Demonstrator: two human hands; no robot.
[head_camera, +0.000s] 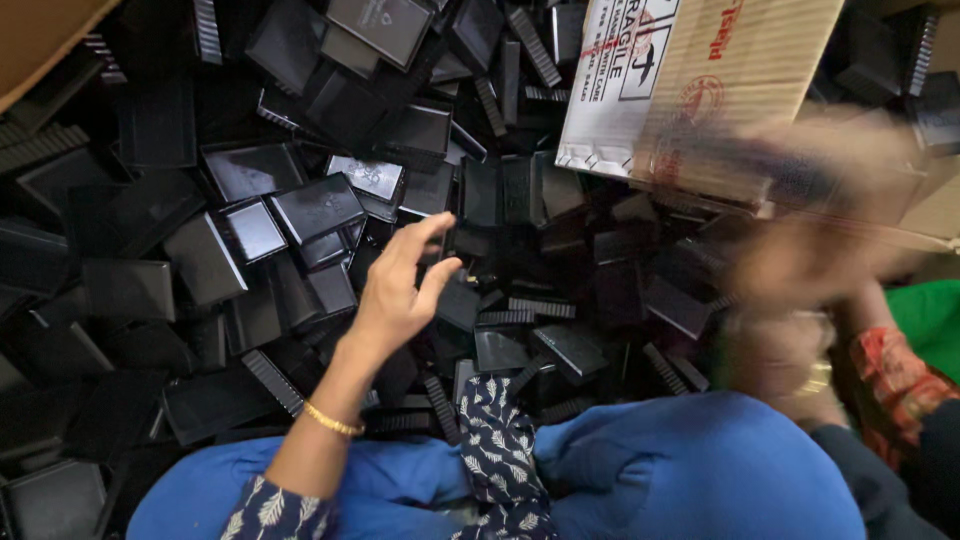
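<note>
Reaching over the heap of black plastic cases (300, 210), the left hand (400, 290) hovers with fingers spread, holding nothing; the right hand (800, 270) is blurred beside the cardboard box (690, 80), grip unclear; loose cases could slide under a careless grab

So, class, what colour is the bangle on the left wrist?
Gold, a thin bangle, seen clearest in the head view.
</note>
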